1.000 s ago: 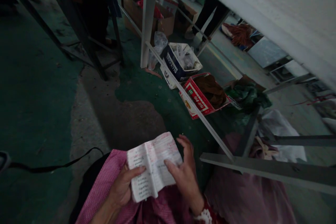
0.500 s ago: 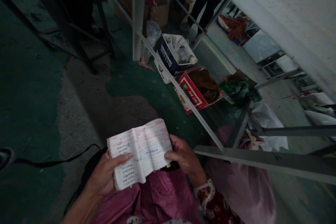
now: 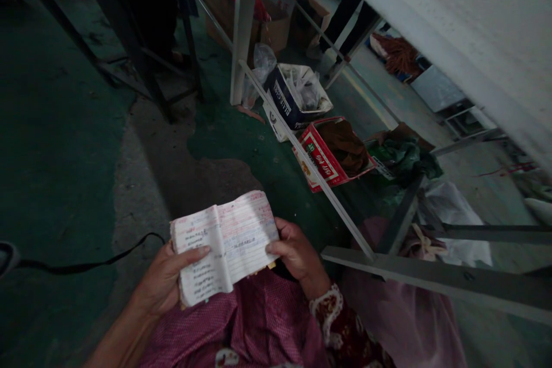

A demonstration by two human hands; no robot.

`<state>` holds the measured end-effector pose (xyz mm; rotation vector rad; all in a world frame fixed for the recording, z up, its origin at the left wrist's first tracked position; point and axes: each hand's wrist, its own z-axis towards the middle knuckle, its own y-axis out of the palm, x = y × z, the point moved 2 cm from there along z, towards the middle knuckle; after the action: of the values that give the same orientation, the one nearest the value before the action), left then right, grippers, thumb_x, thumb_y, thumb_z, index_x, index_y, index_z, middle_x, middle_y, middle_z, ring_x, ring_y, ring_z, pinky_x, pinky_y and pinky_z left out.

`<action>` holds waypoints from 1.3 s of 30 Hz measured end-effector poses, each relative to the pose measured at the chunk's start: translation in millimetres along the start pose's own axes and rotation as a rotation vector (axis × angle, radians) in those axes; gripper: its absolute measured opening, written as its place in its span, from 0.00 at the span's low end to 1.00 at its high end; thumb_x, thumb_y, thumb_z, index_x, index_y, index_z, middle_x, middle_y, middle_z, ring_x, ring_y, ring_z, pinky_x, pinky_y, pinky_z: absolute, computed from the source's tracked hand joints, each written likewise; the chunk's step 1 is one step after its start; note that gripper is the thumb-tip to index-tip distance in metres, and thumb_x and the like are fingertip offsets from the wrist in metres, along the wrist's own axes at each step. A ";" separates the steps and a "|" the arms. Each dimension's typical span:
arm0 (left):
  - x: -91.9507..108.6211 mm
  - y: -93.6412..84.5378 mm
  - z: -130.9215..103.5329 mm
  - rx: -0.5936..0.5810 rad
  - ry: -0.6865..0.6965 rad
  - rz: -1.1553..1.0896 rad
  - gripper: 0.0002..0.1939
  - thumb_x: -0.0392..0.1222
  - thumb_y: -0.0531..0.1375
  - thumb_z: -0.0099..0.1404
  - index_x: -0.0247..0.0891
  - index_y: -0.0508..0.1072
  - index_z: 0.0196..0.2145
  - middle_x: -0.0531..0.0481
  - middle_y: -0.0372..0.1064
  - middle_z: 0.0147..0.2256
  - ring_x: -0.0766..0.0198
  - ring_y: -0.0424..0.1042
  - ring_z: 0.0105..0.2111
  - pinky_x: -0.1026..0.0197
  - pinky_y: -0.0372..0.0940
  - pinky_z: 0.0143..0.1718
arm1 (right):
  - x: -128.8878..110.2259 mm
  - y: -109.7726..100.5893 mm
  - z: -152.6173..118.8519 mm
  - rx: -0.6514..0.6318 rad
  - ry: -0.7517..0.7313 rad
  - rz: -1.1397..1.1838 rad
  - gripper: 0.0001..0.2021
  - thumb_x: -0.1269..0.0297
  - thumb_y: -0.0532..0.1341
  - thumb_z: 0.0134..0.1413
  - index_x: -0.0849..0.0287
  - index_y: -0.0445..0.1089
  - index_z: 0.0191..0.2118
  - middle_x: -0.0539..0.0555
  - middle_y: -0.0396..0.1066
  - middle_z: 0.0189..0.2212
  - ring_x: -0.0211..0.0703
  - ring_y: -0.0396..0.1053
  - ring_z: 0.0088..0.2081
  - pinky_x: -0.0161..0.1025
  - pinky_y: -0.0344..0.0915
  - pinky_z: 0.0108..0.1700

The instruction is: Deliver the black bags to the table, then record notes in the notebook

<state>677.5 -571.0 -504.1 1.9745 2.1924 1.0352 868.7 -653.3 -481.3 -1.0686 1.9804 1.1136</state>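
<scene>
A small notebook [image 3: 246, 236] lies open above my lap, its lined pages covered in red, blue and dark handwriting too small to read. My left hand [image 3: 166, 276] grips its left side, thumb pressed on the page and fingers hidden behind. On the opposite edge my right hand [image 3: 296, 253] pinches the notebook between thumb and fingers. A vertical fold runs down near the middle of the spread. Beneath the notebook is the pink checked cloth [image 3: 259, 322] over my lap.
A metal table frame [image 3: 431, 276] stands close at my right, under a pale tabletop [image 3: 474, 29]. Below it are a dark blue box [image 3: 284, 106] with plastic bags and a red box [image 3: 323, 158] with brown cloth. Another person's legs [image 3: 347, 20] show at the back.
The view has shifted slightly, so the table and boxes sit further right. Both hands still hold the notebook, which appears a little further left and higher.
</scene>
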 end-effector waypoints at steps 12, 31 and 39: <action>10.8 10.8 5.3 0.053 0.072 0.058 0.28 0.31 0.71 0.36 0.32 0.71 0.38 0.39 0.74 0.34 0.41 0.72 0.35 0.44 0.71 0.35 | -4.3 6.4 10.5 0.054 -0.032 -0.044 0.20 0.75 0.56 0.33 0.61 0.69 0.39 0.49 0.70 0.29 0.37 0.64 0.28 0.32 0.62 0.32; 11.3 64.3 33.5 -0.063 0.133 -0.053 0.19 0.46 0.63 0.52 0.38 0.71 0.42 0.48 0.74 0.36 0.49 0.69 0.44 0.55 0.70 0.41 | 1.8 60.3 32.6 0.296 -0.384 -1.040 0.24 0.62 0.62 0.45 0.54 0.59 0.51 0.56 0.55 0.55 0.55 0.52 0.57 0.53 0.55 0.58; -21.5 132.8 64.3 -0.301 0.127 -0.132 0.27 0.44 0.67 0.49 0.45 0.67 0.48 0.52 0.65 0.51 0.54 0.57 0.55 0.60 0.61 0.52 | -50.9 -4.1 27.4 0.418 -0.456 -1.434 0.26 0.77 0.53 0.44 0.64 0.57 0.53 0.65 0.62 0.49 0.58 0.60 0.50 0.54 0.63 0.48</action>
<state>826.4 -563.1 -500.2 1.6563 2.0425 1.4069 900.1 -612.8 -454.2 -1.3843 0.6329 0.0904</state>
